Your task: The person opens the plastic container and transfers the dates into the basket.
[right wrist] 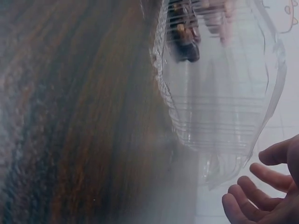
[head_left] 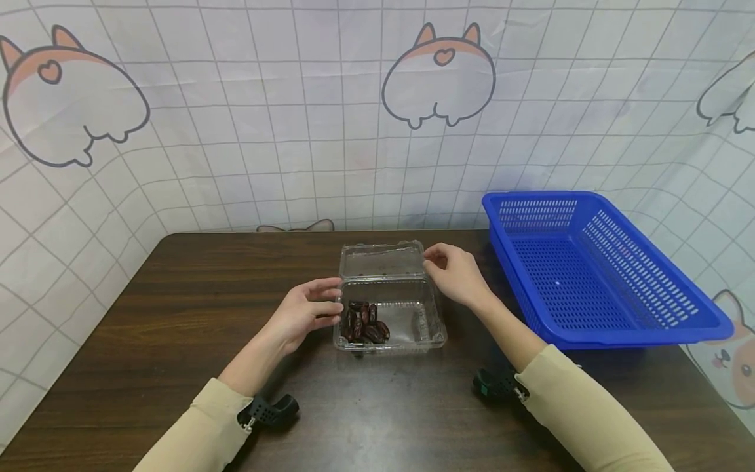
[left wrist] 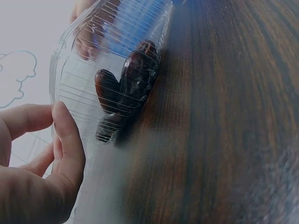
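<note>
A clear plastic clamshell box (head_left: 413,342) stands on the table with its lid (head_left: 383,261) raised at the back. Several dark brown dates (head_left: 366,322) lie in the left part of its base; they also show through the ribbed wall in the left wrist view (left wrist: 140,70). My left hand (head_left: 301,311) is at the box's left side, fingers spread and fingertips right at the rim. At the lid's right edge, my right hand (head_left: 460,272) has its thumb and fingertips close by. The right wrist view shows these fingers (right wrist: 252,198) loosely bent and apart, with nothing between them.
A large blue plastic basket (head_left: 510,282) stands on the right of the dark wooden table (head_left: 194,314), beyond my right forearm. Behind the table hangs a white grid-patterned cloth (head_left: 330,164) with animal drawings. Each wrist wears a black camera strap (head_left: 268,412).
</note>
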`<state>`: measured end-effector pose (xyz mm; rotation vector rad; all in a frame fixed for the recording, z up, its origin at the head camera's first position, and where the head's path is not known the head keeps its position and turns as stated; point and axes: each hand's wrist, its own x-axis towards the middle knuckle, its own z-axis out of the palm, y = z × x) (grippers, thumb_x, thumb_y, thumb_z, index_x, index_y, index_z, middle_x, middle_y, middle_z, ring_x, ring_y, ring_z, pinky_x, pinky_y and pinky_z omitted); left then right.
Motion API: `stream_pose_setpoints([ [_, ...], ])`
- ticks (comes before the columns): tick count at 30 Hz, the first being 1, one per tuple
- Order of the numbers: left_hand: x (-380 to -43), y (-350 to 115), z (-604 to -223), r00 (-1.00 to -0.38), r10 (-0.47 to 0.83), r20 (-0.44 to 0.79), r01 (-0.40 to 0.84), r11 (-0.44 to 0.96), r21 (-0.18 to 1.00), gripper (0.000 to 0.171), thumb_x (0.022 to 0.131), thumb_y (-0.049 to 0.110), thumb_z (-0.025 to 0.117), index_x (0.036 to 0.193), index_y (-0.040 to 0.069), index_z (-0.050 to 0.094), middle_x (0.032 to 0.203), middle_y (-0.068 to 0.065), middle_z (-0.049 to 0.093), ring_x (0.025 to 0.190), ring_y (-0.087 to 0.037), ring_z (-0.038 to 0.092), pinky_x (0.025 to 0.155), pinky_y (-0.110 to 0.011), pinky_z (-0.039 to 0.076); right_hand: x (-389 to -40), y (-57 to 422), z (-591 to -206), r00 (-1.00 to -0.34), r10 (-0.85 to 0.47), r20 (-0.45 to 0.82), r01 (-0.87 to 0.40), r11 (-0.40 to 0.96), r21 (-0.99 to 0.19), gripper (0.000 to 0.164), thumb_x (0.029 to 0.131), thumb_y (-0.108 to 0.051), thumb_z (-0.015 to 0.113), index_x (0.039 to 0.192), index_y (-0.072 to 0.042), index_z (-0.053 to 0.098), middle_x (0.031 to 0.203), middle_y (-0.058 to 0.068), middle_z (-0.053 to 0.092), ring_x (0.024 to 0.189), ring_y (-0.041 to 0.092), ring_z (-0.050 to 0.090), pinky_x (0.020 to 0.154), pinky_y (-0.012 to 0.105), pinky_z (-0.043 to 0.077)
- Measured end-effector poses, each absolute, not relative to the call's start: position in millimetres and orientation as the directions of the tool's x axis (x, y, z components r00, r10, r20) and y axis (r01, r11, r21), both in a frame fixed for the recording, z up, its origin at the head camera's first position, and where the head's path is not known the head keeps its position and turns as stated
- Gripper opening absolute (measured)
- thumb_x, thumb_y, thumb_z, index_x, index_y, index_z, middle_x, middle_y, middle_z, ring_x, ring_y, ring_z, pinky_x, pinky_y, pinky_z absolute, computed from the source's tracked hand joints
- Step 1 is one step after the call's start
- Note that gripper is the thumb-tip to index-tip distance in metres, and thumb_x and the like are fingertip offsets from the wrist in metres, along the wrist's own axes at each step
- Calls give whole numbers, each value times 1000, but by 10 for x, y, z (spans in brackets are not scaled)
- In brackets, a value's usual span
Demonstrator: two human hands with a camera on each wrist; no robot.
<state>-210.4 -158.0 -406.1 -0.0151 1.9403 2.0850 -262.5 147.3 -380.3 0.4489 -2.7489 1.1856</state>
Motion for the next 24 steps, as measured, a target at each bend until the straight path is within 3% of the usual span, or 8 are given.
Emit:
stream_pose_setpoints([
  [11, -2107, -1583, -4072, -958, 205, -199, -214, -50, 976, 56, 95, -9, 65, 148, 0, 50, 134, -21, 51, 94, -19, 63, 78, -30, 60, -2477, 1417, -3727, -916, -280, 288, -401, 643, -652, 21, 102, -13, 61, 117, -1, 70, 108, 12, 69, 97, 28, 64, 86, 48, 54],
  [24, -2101, -1584, -4063, -958, 202, -203, -215, -44, 976, 56, 95, -8, 66, 148, 0, 50, 134, -21, 51, 97, -20, 61, 79, -30, 60, -2334, 1321, -3619, -880, -369, 301, -474, 625, -620, 15, 101, -12, 64, 112, -6, 72, 94, 1, 70, 79, 16, 62, 70, 36, 53],
])
